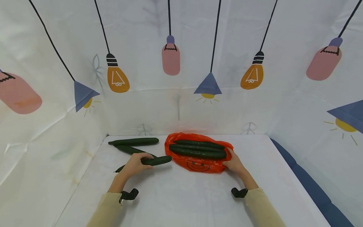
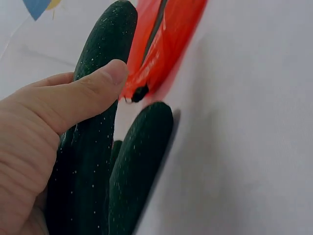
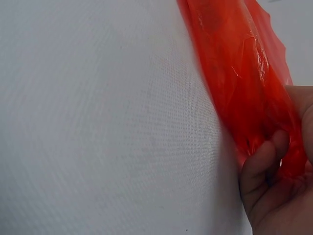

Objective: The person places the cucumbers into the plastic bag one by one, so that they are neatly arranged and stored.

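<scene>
My left hand (image 1: 137, 164) grips a dark green cucumber (image 1: 158, 160) across its middle, the thumb lying along its top side in the left wrist view. Beside that held cucumber (image 2: 98, 127), a second one (image 2: 142, 166) shows below it. A red plastic bag (image 1: 199, 168) with a printed smiley face lies open to the right, several cucumbers (image 1: 198, 153) side by side in its mouth. At the bag's right end my right hand (image 1: 234, 163) holds the edge, and the right wrist view has its fingers curled into the red plastic (image 3: 244, 83).
Another cucumber (image 1: 136, 142) lies near the back left of the white table (image 1: 181, 198), with one more (image 1: 130, 149) slanting in front of it. A white cloth wall printed with lamps (image 1: 181, 104) rises behind. Blue padding (image 1: 306, 179) runs along the right side.
</scene>
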{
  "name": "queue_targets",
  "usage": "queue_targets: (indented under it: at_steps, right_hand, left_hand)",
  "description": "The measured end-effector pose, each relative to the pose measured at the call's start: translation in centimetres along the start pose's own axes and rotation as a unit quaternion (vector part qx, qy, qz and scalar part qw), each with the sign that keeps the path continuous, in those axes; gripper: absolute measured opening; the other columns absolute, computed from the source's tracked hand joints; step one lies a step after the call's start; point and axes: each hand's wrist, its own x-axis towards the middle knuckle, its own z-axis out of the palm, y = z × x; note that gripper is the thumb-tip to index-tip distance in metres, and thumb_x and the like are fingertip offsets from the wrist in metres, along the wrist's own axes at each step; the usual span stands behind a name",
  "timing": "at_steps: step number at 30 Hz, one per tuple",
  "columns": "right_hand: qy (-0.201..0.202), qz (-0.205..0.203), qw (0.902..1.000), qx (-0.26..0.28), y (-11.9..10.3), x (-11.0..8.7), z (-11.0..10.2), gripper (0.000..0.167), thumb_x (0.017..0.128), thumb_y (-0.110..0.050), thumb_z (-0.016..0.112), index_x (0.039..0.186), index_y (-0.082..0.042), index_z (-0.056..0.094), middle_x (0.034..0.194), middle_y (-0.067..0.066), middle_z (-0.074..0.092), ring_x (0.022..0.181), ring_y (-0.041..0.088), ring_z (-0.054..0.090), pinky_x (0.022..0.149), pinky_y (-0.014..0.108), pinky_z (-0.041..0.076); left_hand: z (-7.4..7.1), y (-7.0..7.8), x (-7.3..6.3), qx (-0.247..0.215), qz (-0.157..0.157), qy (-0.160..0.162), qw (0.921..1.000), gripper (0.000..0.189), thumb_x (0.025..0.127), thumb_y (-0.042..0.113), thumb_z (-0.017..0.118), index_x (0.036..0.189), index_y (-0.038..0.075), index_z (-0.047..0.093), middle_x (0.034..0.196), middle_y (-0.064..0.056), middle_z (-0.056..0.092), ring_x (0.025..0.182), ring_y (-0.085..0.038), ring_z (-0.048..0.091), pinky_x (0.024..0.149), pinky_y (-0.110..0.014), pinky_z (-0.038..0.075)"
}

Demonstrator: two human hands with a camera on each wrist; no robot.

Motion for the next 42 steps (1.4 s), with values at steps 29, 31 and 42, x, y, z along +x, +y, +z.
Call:
queue_targets:
  at_steps: [29,31,42]
  right_hand:
    - [0.002,-0.015,0.9999,-0.002,0.0,0.4,-0.2,0.083,0.083,-0.002,0.061,0.152,0.0,0.017,0.151,0.029,0.024,0.133,0.044,0.025,0.107,0.062,0.023]
    - [0.002,-0.019,0.9998,0.001,-0.1,0.3,-0.2,0.083,0.082,-0.001,0.061,0.152,0.001,0.017,0.15,0.029,0.024,0.132,0.044,0.026,0.107,0.062,0.023]
    - [0.003,-0.006,0.9997,0.025,0.0,0.4,-0.2,0.084,0.081,0.0,0.063,0.152,0.001,0.019,0.15,0.028,0.025,0.132,0.044,0.027,0.107,0.059,0.025]
  left_hand:
    - [4.5,5.2,8.1,0.017,0.072,-0.072,0.9946,0.036,0.074,0.025,0.086,0.108,0.022,0.075,0.103,0.012,0.067,0.095,-0.011,0.059,0.083,-0.034,0.049]
    - [5.0,5.5,8.7,0.02,0.077,-0.082,0.9934,0.035,0.075,0.023,0.086,0.108,0.022,0.075,0.105,0.012,0.067,0.099,-0.01,0.059,0.087,-0.034,0.049]
    - [6.7,8.1,11.0,0.015,0.074,-0.127,0.9891,0.034,0.077,0.021,0.085,0.109,0.022,0.074,0.111,0.008,0.066,0.105,-0.011,0.057,0.089,-0.032,0.048]
